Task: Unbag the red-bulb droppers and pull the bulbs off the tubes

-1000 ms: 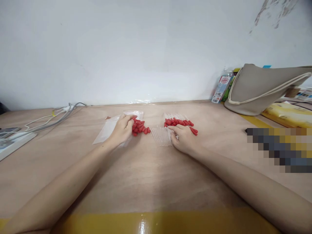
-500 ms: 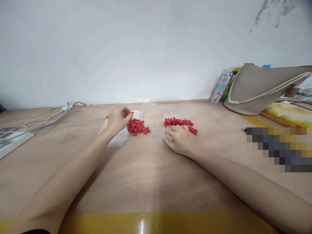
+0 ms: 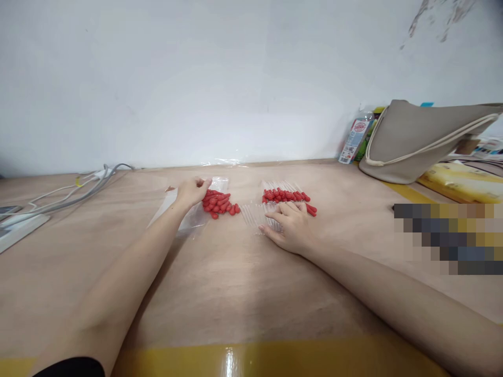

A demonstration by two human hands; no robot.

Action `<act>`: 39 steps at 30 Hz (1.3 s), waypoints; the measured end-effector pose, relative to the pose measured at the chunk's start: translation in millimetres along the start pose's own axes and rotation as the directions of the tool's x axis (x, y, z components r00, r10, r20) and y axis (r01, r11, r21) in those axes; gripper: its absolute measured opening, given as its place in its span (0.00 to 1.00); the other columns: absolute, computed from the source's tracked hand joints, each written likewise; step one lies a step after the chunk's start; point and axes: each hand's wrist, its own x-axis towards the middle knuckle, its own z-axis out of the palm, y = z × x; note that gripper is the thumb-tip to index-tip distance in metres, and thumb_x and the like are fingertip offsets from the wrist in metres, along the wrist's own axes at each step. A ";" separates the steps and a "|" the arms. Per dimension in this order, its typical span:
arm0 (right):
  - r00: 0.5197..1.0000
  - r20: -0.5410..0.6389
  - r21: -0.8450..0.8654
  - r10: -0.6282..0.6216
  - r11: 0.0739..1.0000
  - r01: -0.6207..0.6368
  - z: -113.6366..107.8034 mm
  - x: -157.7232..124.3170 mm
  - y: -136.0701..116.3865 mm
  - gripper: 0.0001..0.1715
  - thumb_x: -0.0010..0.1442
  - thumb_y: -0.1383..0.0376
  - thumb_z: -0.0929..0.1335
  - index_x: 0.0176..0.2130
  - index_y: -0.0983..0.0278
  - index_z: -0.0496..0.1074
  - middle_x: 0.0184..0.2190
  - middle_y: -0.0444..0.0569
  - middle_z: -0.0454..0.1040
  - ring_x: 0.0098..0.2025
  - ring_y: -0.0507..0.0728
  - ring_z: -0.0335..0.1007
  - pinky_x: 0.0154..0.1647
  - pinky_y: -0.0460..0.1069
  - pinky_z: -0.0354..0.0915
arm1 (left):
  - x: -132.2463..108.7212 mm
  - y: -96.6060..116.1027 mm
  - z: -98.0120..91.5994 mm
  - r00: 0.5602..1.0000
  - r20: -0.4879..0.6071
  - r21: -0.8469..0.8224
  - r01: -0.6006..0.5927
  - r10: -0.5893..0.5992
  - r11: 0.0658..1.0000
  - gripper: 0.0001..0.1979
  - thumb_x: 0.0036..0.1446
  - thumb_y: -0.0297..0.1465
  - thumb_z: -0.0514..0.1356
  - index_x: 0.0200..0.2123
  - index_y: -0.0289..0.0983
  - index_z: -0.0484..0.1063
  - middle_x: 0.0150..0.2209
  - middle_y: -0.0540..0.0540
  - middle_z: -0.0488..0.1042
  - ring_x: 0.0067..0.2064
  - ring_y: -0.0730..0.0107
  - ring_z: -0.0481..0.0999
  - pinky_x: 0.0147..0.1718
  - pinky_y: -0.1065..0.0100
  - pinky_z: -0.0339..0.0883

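Note:
At the upper left edge of a pile of small red pieces (image 3: 218,202), my left hand (image 3: 194,191) has its fingers bent, and what lies between them is too small to tell. Clear plastic bags (image 3: 192,221) lie under and beside that pile. My right hand (image 3: 290,226) rests with fingers spread on a row of thin clear sticks (image 3: 251,215). Just beyond it is a second row of clear sticks topped by red pieces (image 3: 283,195). A few more red pieces (image 3: 312,210) lie to the right of my right fingers.
Grey and white cables (image 3: 100,183) and a white-edged object (image 3: 23,233) lie at the left. On the right are a bottle (image 3: 356,137), a grey bag (image 3: 416,141) and a yellow package (image 3: 463,182). A pale wall (image 3: 236,78) stands behind the table.
My left hand has moved slightly lower and left, and the red piece seen at its fingertips earlier no longer shows there. My right hand stays nearly in place. The view has shifted slightly.

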 end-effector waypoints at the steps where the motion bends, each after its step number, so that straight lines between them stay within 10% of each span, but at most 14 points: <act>1: 1.000 -0.013 0.007 -0.004 1.000 0.004 -0.2 -0.1 0.2 0.15 0.54 0.55 0.66 0.33 0.64 0.75 0.27 0.47 0.69 0.32 0.53 0.60 0.39 0.52 0.47 | -1.3 3.1 -1.6 0.999 -0.042 0.005 -0.019 0.019 1.000 0.17 0.54 0.42 0.51 0.28 0.37 0.72 0.32 0.43 0.75 0.36 0.59 0.73 0.35 0.65 0.62; 4: 0.999 -0.043 0.026 -0.013 1.000 0.014 -1.0 -0.5 0.5 0.12 0.54 0.58 0.66 0.31 0.64 0.74 0.26 0.46 0.68 0.31 0.52 0.60 0.39 0.52 0.47 | -9.9 22.1 -0.9 0.981 -0.113 0.019 -0.158 0.159 0.987 0.18 0.56 0.42 0.49 0.31 0.37 0.73 0.33 0.44 0.75 0.35 0.62 0.72 0.36 0.65 0.62; 9: 0.998 -0.055 0.029 -0.028 0.999 0.030 -2.7 -3.0 1.5 0.11 0.55 0.60 0.65 0.29 0.63 0.74 0.25 0.45 0.66 0.30 0.51 0.59 0.39 0.51 0.47 | -27.9 71.6 24.9 0.886 0.093 0.078 -0.461 0.454 0.884 0.13 0.50 0.40 0.56 0.32 0.36 0.73 0.34 0.44 0.74 0.37 0.61 0.71 0.38 0.64 0.63; 15: 0.997 -0.072 0.027 -0.039 0.999 0.041 -4.3 -5.3 4.3 0.10 0.54 0.62 0.65 0.27 0.63 0.74 0.24 0.44 0.65 0.30 0.51 0.58 0.39 0.51 0.47 | -24.2 108.3 53.3 0.658 0.286 -0.137 -0.691 0.696 0.710 0.17 0.49 0.42 0.58 0.38 0.35 0.69 0.36 0.44 0.73 0.39 0.62 0.71 0.37 0.65 0.64; 23: 0.998 -0.048 0.021 -0.043 0.999 0.044 -1.3 -4.7 5.8 0.11 0.55 0.61 0.65 0.27 0.62 0.74 0.25 0.45 0.66 0.31 0.52 0.59 0.39 0.52 0.47 | -26.5 111.3 65.5 0.778 0.246 -0.257 -0.522 0.577 0.813 0.08 0.50 0.34 0.57 0.32 0.36 0.69 0.28 0.49 0.75 0.31 0.68 0.74 0.31 0.69 0.66; 29: 0.996 -0.089 0.025 -0.017 1.000 0.020 -2.9 -5.6 5.8 0.09 0.55 0.62 0.64 0.32 0.62 0.74 0.29 0.46 0.67 0.32 0.52 0.61 0.40 0.52 0.49 | -54.5 104.2 54.9 0.935 -0.055 -0.301 -0.350 0.350 0.887 0.07 0.52 0.30 0.54 0.34 0.35 0.67 0.30 0.47 0.75 0.30 0.69 0.74 0.30 0.69 0.67; 39: 0.993 -0.107 -0.023 -0.042 0.999 0.040 -5.7 -1.5 5.3 0.23 0.58 0.55 0.63 0.50 0.63 0.66 0.53 0.56 0.63 0.51 0.60 0.59 0.51 0.56 0.49 | -122.7 24.6 18.8 0.693 -0.101 -0.239 -0.713 0.714 0.659 0.07 0.52 0.26 0.54 0.37 0.36 0.68 0.33 0.47 0.75 0.31 0.73 0.74 0.30 0.72 0.69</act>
